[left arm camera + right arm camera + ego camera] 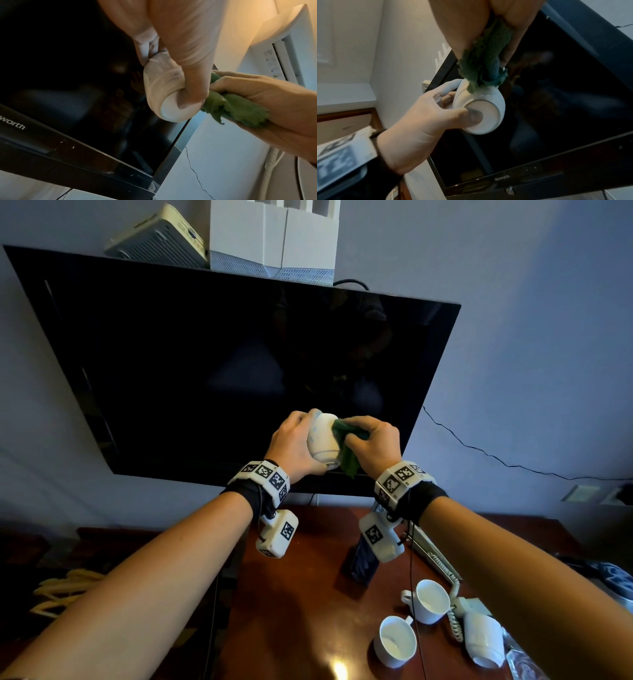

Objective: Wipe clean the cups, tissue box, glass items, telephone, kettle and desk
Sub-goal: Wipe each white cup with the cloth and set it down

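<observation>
My left hand (297,440) grips a white cup (322,440) held up in front of the television, tilted with its base toward me; the thumb presses on the base (481,115). My right hand (373,440) clutches a green cloth (346,440) that is pushed into the cup's mouth. The cloth (236,108) bunches out of the right fist, and in the right wrist view the cloth (484,65) hangs down into the cup (488,97). The cup (163,94) shows its round foot in the left wrist view. Three more white cups (430,604) (397,642) (484,642) stand on the desk (291,594).
A black television (222,364) hangs on the wall right behind the hands. On the brown desk stand a dark bottle (363,559), a telephone with a coiled cord (454,614) and a glass item (524,662) at the lower right. A thin cable (479,450) runs along the wall.
</observation>
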Demonstrator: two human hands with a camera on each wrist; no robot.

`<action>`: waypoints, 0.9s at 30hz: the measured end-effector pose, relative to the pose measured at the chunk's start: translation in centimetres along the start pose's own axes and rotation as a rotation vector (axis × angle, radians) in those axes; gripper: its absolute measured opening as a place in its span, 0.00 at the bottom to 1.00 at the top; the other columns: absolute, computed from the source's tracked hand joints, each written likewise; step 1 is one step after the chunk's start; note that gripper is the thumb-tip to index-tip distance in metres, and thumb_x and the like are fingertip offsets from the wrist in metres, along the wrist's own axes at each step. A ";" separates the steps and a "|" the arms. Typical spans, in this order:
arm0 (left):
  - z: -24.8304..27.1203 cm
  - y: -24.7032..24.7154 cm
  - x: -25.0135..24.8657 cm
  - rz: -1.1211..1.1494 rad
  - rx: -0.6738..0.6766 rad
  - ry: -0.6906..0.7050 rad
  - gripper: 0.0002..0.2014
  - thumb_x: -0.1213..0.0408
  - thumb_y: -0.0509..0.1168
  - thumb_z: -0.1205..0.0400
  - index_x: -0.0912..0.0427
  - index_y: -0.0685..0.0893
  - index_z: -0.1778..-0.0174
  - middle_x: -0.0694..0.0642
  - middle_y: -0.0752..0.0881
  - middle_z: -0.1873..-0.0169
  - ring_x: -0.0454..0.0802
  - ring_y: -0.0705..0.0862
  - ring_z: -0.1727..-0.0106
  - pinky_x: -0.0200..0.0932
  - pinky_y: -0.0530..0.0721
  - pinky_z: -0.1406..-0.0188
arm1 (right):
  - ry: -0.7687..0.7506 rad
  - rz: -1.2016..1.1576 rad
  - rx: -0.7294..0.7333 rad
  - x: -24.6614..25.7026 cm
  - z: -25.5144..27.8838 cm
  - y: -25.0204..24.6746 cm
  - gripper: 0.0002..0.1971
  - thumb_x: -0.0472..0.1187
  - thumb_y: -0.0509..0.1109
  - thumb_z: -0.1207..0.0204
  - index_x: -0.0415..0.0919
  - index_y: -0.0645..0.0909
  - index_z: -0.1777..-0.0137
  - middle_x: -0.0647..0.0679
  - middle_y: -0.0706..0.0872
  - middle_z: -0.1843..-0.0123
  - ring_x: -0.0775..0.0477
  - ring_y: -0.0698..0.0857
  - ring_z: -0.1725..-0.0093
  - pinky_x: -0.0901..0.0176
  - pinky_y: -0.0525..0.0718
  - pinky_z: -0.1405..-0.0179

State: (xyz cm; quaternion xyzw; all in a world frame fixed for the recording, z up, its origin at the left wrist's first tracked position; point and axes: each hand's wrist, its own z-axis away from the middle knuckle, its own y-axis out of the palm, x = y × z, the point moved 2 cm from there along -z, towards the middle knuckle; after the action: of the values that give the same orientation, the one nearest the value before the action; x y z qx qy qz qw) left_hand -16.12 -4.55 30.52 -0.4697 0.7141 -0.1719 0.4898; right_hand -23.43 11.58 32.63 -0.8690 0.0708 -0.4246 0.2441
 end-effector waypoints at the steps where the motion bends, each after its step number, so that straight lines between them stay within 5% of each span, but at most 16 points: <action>1: 0.1 0.1 -0.2 0.001 0.002 0.009 0.52 0.54 0.85 0.42 0.56 0.71 0.20 0.54 0.75 0.33 0.56 0.77 0.34 0.49 0.78 0.39 | 0.016 0.021 -0.012 0.2 -0.3 -0.2 0.16 0.29 0.72 0.28 0.43 0.89 0.41 0.53 0.89 0.48 0.58 0.85 0.48 0.68 0.82 0.43; 5: 0.4 0.4 -0.9 0.032 -0.003 0.010 0.50 0.50 0.86 0.42 0.58 0.71 0.25 0.54 0.75 0.34 0.52 0.76 0.36 0.49 0.77 0.40 | 0.023 0.039 -0.066 0.7 -1.4 -0.5 0.18 0.29 0.70 0.25 0.42 0.87 0.37 0.49 0.89 0.42 0.58 0.83 0.45 0.69 0.80 0.41; 9: 0.2 0.3 -0.8 -0.001 -0.002 0.042 0.50 0.49 0.87 0.43 0.59 0.73 0.28 0.55 0.76 0.36 0.55 0.76 0.37 0.54 0.79 0.40 | -0.136 0.055 -0.026 1.0 -1.3 -0.2 0.17 0.27 0.70 0.26 0.40 0.88 0.39 0.49 0.87 0.40 0.57 0.82 0.43 0.79 0.74 0.40; 16: -0.2 0.3 -0.5 -0.060 0.012 0.039 0.49 0.53 0.87 0.45 0.60 0.74 0.29 0.57 0.77 0.36 0.58 0.78 0.37 0.54 0.81 0.41 | -0.364 0.172 0.131 0.2 0.2 0.3 0.15 0.33 0.72 0.32 0.43 0.91 0.46 0.49 0.88 0.42 0.47 0.85 0.42 0.50 0.84 0.39; 19: -0.2 0.6 -0.6 -0.058 0.012 0.051 0.48 0.53 0.87 0.45 0.60 0.74 0.30 0.56 0.77 0.37 0.57 0.77 0.38 0.55 0.81 0.41 | -0.331 0.138 0.145 0.1 0.0 0.0 0.15 0.29 0.73 0.31 0.42 0.92 0.47 0.49 0.88 0.43 0.49 0.85 0.43 0.54 0.84 0.38; 22: -0.2 1.1 -1.1 -0.054 0.023 0.089 0.50 0.50 0.87 0.43 0.61 0.73 0.27 0.55 0.76 0.35 0.55 0.75 0.37 0.51 0.78 0.38 | -0.273 0.123 0.031 0.1 -0.8 -0.5 0.15 0.28 0.73 0.28 0.41 0.91 0.44 0.49 0.87 0.42 0.52 0.85 0.42 0.69 0.80 0.37; 27: -0.7 1.1 -1.4 -0.090 0.037 0.086 0.49 0.53 0.87 0.44 0.61 0.74 0.28 0.56 0.77 0.36 0.56 0.76 0.37 0.51 0.79 0.39 | -0.314 0.195 0.041 -0.2 -0.2 0.2 0.14 0.33 0.72 0.29 0.46 0.91 0.46 0.51 0.89 0.42 0.49 0.85 0.42 0.51 0.84 0.38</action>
State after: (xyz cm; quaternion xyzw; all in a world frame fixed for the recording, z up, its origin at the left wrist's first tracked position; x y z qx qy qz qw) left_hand -17.14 -2.93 30.77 -0.4843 0.7095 -0.2269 0.4589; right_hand -23.73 11.38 32.46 -0.9084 0.1069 -0.2596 0.3098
